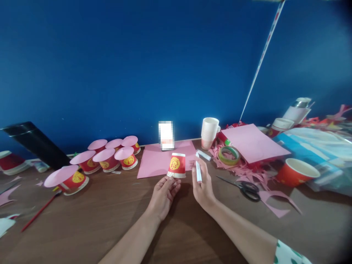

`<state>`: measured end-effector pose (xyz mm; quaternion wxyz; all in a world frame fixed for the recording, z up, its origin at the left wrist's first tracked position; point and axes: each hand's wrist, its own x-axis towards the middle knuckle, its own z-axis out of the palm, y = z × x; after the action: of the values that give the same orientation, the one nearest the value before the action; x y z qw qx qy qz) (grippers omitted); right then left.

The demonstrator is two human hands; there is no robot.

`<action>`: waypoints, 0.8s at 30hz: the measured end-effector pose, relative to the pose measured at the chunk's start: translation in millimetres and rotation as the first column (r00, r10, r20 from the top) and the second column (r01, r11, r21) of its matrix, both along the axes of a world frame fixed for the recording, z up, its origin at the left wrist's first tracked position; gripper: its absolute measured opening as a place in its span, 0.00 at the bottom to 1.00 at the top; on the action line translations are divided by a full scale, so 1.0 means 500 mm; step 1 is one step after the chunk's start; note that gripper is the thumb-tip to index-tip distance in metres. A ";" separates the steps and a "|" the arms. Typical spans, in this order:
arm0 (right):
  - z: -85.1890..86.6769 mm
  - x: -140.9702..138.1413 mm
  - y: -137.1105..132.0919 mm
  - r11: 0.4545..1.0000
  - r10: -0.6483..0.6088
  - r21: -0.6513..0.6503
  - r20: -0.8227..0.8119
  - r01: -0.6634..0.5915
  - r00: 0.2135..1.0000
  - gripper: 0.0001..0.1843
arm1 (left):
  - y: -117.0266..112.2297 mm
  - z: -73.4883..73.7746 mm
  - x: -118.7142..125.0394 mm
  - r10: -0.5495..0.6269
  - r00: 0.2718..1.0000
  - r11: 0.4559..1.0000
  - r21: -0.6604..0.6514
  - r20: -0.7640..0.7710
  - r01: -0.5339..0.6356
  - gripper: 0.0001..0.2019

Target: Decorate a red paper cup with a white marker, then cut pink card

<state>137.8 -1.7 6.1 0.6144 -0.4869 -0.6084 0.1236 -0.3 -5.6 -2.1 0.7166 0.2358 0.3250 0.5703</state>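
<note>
My left hand pinches the rim of an upside-down red paper cup with a yellow emblem, holding it just above the brown table. My right hand is closed around a white glue stick, held upright just right of the cup. A white cap lies on the table behind it. A pink paper sheet lies beyond the cup.
Several upturned red cups topped with pink discs stand at the left. A stack of white cups, a tape roll, scissors, a pink sheet, paper scraps and a red bowl lie to the right. A black cylinder leans at far left.
</note>
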 end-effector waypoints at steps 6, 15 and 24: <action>0.005 -0.004 -0.018 0.989 0.151 0.007 -0.069 -0.151 0.986 0.16 | 0.001 -0.004 0.000 -0.014 1.000 1.000 0.018 -0.005 0.014 0.07; 0.013 -0.001 -0.022 0.976 0.218 -0.016 -0.053 -0.219 0.975 0.12 | -0.001 -0.004 0.001 -0.034 0.999 0.999 0.033 -0.028 0.035 0.06; 0.015 0.005 -0.027 0.982 0.188 -0.030 0.095 -0.186 0.978 0.14 | -0.004 -0.002 0.002 -0.049 0.998 0.997 0.051 -0.026 0.051 0.06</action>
<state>140.4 -15.3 13.6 0.5644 -0.4394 -0.6795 0.1631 0.5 -7.6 -3.0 0.7203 0.2693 0.3127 0.5575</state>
